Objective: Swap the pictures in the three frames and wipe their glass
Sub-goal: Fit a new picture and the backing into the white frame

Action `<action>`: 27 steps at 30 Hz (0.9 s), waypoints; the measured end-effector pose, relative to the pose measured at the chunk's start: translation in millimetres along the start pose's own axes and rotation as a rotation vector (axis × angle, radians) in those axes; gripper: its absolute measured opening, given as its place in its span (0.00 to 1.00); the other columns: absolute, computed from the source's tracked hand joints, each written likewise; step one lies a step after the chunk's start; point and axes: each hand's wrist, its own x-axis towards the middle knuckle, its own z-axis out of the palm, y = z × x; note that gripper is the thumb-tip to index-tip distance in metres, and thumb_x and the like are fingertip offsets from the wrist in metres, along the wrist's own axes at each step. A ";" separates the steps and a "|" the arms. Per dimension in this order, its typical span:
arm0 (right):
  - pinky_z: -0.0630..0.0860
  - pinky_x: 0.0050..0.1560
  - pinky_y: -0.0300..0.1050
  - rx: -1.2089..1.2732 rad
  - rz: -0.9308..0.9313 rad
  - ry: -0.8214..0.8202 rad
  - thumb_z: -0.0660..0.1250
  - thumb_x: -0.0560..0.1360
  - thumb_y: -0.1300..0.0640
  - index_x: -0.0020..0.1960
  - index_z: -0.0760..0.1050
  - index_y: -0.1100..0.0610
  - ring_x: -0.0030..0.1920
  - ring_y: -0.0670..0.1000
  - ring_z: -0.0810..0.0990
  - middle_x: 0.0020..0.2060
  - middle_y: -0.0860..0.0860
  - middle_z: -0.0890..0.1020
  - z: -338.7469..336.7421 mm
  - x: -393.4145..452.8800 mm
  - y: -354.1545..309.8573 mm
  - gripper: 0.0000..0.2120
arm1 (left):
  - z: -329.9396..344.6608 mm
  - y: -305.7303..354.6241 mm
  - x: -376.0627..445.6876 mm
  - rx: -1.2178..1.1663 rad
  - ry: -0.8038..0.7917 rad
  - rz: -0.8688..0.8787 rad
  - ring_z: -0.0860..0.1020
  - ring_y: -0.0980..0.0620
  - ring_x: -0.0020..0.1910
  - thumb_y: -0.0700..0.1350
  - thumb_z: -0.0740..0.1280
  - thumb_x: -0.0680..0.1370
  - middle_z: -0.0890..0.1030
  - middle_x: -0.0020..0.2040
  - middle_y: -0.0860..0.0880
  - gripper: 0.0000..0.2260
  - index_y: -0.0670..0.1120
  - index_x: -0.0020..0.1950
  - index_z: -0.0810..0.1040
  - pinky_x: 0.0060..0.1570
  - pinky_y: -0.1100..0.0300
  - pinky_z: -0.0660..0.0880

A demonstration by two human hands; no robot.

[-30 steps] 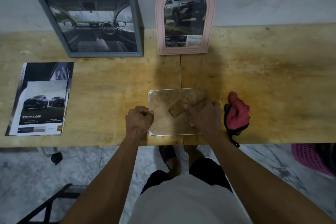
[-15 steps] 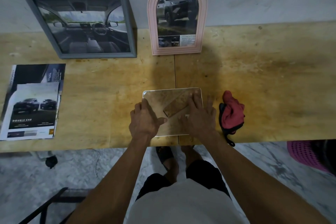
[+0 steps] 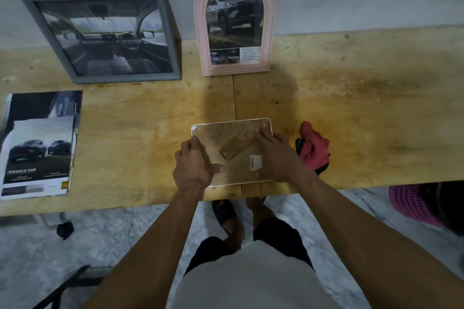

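A small white-edged frame (image 3: pixel 218 133) lies face down near the table's front edge, its brown backing board and folded stand (image 3: pixel 238 144) facing up. My left hand (image 3: pixel 194 165) rests on its left edge, fingers spread, thumb on the backing. My right hand (image 3: pixel 277 158) lies flat on the right side, fingertips near the far right corner. A grey rectangular frame (image 3: pixel 100 35) with a car-interior picture and a pink arched frame (image 3: pixel 234 20) with a truck picture lean against the wall. A red cloth (image 3: pixel 313 148) lies just right of my right hand.
Car brochure pages (image 3: pixel 37 145) are stacked at the table's left. The wooden table (image 3: pixel 364 108) runs along the wall. A pink basket (image 3: pixel 411 204) stands on the floor at the right. A dark chair part (image 3: pixel 62 288) shows at lower left.
My hands have moved from gripping the frame's near sides to lying flat on its back, with fingers reaching toward the far edge. The camera view has shifted slightly.
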 end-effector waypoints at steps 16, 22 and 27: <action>0.53 0.72 0.57 -0.094 -0.034 0.173 0.77 0.66 0.51 0.78 0.55 0.54 0.78 0.55 0.53 0.80 0.52 0.50 6.4 -4.8 -11.9 0.47 | -1.2 -12.9 -7.2 -0.246 0.027 -0.087 0.77 0.43 0.57 0.53 0.84 0.57 0.78 0.56 0.45 0.37 0.45 0.62 0.75 0.47 0.45 0.79; 0.54 0.68 0.49 0.018 -0.062 0.192 0.74 0.71 0.50 0.78 0.56 0.56 0.79 0.52 0.52 0.79 0.56 0.51 12.3 -10.5 -14.6 0.42 | 7.2 -3.6 -15.6 -0.510 0.074 -0.286 0.82 0.42 0.50 0.47 0.78 0.69 0.83 0.50 0.45 0.19 0.43 0.56 0.80 0.45 0.55 0.78; 0.50 0.73 0.52 0.118 -0.015 0.108 0.71 0.69 0.45 0.80 0.51 0.51 0.78 0.58 0.54 0.80 0.52 0.46 7.1 -9.4 -9.9 0.46 | -2.1 -5.0 -8.8 -0.719 0.069 -0.414 0.83 0.40 0.48 0.47 0.70 0.75 0.84 0.48 0.48 0.12 0.44 0.57 0.79 0.50 0.54 0.80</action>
